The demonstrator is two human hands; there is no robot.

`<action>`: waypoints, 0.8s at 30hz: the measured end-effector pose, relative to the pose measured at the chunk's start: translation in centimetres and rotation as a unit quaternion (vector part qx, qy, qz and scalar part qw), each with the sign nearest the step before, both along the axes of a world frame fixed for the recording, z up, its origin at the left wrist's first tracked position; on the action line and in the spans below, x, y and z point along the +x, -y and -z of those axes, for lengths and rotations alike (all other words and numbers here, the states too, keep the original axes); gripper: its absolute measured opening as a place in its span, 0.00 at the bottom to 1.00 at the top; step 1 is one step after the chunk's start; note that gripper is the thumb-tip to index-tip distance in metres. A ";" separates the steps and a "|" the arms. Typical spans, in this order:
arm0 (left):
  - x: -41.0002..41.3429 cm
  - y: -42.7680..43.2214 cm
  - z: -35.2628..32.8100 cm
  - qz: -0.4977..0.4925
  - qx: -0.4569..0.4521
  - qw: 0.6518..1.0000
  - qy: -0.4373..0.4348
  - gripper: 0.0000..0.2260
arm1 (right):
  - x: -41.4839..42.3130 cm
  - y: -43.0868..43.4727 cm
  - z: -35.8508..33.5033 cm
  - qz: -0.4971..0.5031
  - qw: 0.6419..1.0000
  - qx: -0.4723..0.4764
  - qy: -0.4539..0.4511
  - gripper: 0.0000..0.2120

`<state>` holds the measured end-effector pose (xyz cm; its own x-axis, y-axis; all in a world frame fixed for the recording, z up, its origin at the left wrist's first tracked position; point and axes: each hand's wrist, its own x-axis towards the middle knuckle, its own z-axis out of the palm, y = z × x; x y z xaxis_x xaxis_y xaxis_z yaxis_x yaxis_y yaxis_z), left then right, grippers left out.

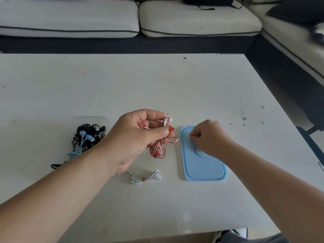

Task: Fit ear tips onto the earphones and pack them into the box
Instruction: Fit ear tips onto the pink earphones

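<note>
My left hand (138, 137) grips a pair of red-and-white earphones (167, 121) above the table, with their striped cable (157, 149) hanging in loops below the palm. One earbud points up and a red bud (171, 128) sticks out past the thumb. My right hand (208, 137) hovers over the far end of the blue lid (203, 165), its fingertips pinched together on something too small to make out. A clear box (90, 134) at the left holds several tangled earphones, black and light blue.
A bundled white cable (142, 178) lies on the white table (157, 85) near my left wrist. A black item (56, 166) lies just in front of the box. Sofas stand behind the table and at the right.
</note>
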<state>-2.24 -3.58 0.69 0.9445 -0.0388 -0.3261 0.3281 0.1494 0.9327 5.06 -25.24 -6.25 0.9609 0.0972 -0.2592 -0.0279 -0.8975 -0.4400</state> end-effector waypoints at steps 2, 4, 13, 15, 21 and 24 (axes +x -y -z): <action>0.0 0.0 0.1 -0.001 0.003 1.000 0.001 0.14 | -0.1 0.0 0.2 -0.008 1.000 -0.003 0.003 0.08; 0.0 -0.1 0.2 -0.004 0.007 1.000 0.002 0.14 | -0.5 0.1 0.0 -0.009 1.000 0.009 0.002 0.07; -0.2 1.2 -0.2 0.000 0.024 1.000 0.008 0.14 | -2.9 2.8 -7.8 0.180 0.916 0.357 -0.028 0.03; -0.3 1.7 -0.5 -0.012 0.014 1.000 0.014 0.14 | -3.8 2.7 -9.0 0.198 0.886 0.417 -0.046 0.05; -0.7 2.1 -1.3 -0.031 0.007 0.999 0.042 0.14 | -5.2 2.5 -12.1 0.224 0.852 0.472 -0.023 0.06; -0.8 2.1 -1.5 -0.038 0.012 0.998 0.052 0.14 | -5.9 2.0 -12.3 0.236 0.837 0.492 -0.034 0.05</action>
